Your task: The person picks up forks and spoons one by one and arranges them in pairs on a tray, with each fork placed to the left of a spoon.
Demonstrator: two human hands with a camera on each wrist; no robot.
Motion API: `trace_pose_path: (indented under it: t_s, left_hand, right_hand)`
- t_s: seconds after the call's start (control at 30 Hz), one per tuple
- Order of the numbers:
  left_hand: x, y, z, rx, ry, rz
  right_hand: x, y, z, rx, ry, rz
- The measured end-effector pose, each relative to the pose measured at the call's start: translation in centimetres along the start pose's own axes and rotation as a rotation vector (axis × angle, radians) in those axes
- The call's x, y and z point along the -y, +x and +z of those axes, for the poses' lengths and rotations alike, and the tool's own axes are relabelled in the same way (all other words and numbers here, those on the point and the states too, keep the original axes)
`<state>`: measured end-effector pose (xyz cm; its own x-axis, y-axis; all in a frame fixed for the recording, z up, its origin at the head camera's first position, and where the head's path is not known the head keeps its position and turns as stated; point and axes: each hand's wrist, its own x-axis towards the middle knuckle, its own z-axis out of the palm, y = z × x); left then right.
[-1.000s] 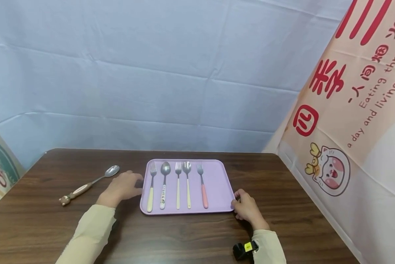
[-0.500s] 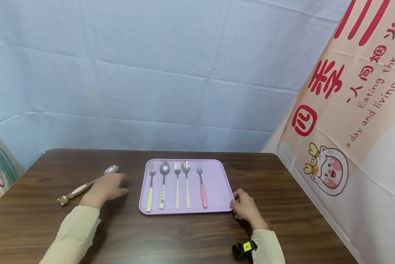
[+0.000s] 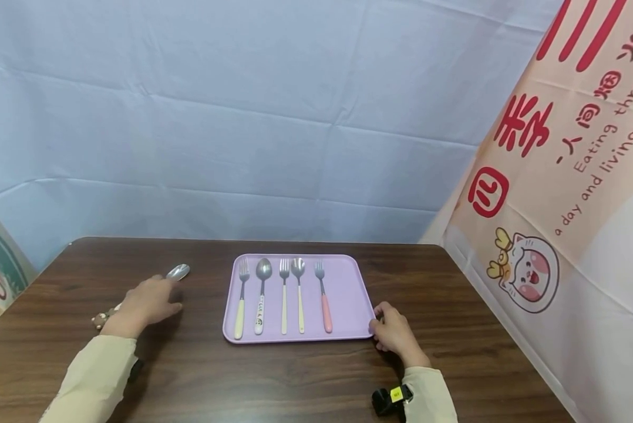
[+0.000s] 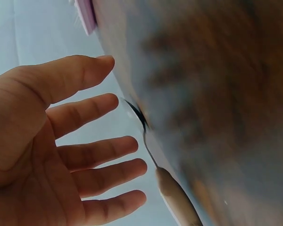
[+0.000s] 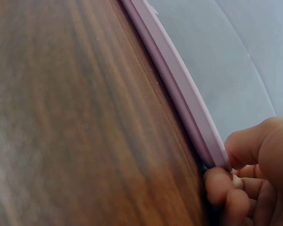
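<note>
My left hand (image 3: pixel 143 306) hovers over a spoon (image 3: pixel 178 272) on the left of the table, covering much of its handle in the head view. In the left wrist view the fingers are spread and nothing lies between them; the spoon's pale handle (image 4: pixel 175 198) is just beyond the fingertips. The near right corner of a lilac tray (image 3: pixel 350 305) is pinched by my right hand (image 3: pixel 397 336), with thumb and curled fingers at the rim in the right wrist view. The tray lies flat and carries a row of forks and spoons, among them a pink-handled fork (image 3: pixel 327 314).
The dark wooden table (image 3: pixel 232 382) extends around the tray. A pale blue cloth (image 3: pixel 242 147) hangs behind its far edge, and a printed cloth (image 3: pixel 549 194) hangs on the right. A black wrist device (image 3: pixel 387 402) is by the right cuff.
My left hand has moved left from beside the tray's left edge to over the spoon's handle. The right hand stays at the tray's corner, and the cutlery looks unmoved.
</note>
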<state>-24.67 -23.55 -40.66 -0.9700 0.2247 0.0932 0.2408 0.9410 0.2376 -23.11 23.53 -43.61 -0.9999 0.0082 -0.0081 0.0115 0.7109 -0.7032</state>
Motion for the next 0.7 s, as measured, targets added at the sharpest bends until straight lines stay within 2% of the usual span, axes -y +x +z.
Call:
trace_pose_path:
  t_s: [0.37,0.7]
  left_hand:
    - [1.6,-1.1,-0.3,-0.004,-0.007,-0.056]
    - [3.3,-1.8,-0.4,-0.012,-0.018,-0.074]
  right_hand:
    - [0.0,-0.1,-0.1,-0.002,0.002,0.001]
    - [-0.1,0.1,0.0,-0.004,0.0,-0.002]
